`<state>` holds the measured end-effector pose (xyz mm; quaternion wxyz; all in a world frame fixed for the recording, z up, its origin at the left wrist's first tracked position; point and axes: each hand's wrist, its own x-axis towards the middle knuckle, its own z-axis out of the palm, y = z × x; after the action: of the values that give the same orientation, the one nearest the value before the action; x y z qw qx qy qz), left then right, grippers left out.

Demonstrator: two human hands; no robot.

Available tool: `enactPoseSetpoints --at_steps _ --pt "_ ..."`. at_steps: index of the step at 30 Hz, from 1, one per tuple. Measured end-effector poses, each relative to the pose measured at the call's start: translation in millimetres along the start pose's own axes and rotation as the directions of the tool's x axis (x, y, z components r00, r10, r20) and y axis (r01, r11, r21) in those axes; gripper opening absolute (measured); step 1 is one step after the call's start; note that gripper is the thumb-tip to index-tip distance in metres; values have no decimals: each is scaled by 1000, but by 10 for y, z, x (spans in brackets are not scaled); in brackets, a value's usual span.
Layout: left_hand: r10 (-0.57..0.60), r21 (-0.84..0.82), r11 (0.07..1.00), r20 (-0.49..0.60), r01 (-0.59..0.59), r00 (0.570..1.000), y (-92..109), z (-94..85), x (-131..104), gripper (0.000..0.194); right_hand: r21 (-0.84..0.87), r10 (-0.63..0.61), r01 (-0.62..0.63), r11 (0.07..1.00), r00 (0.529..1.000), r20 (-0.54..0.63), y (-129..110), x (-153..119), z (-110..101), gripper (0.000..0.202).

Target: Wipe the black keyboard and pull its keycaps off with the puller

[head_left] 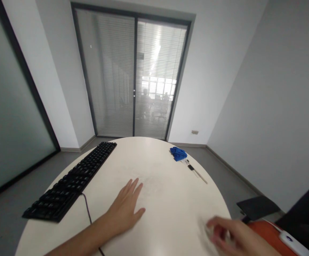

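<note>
My left hand (127,206) lies palm down over the white round table (159,156), its fingers stretched out and the thumb apart. Just beyond its fingertips, faint grey smudges (151,185) mark the tabletop. At the near right edge my right hand (231,233) is blurred by motion, its fingers curled together. A pale blur shows at those fingertips; what it is, I cannot make out. The cable (87,206) of a black keyboard (74,179) runs beneath my left forearm.
Along the table's left edge lies the keyboard. A crumpled blue cloth (178,153) sits at the far right, beside a thin stick (201,176) and a small black piece (190,167). An orange-seated chair (266,234) with a white device (290,240) stands at right.
</note>
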<state>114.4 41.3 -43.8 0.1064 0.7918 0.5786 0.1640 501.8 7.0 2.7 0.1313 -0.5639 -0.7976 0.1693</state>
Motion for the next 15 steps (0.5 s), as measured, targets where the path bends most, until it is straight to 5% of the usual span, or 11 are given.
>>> enactPoseSetpoints --at_steps 4,8,15 --pt "27 -21 999 -17 -27 999 243 78 260 71 0 1 -1 1000 977 -213 392 1076 -130 58" --pt "48 -12 999 -116 -50 992 164 182 370 61 -56 -12 -6 998 949 -316 848 1973 -50 79" --pt "41 -58 997 -171 -51 984 -4 291 356 60 -31 -20 11 999 956 -292 1108 2819 191 94"
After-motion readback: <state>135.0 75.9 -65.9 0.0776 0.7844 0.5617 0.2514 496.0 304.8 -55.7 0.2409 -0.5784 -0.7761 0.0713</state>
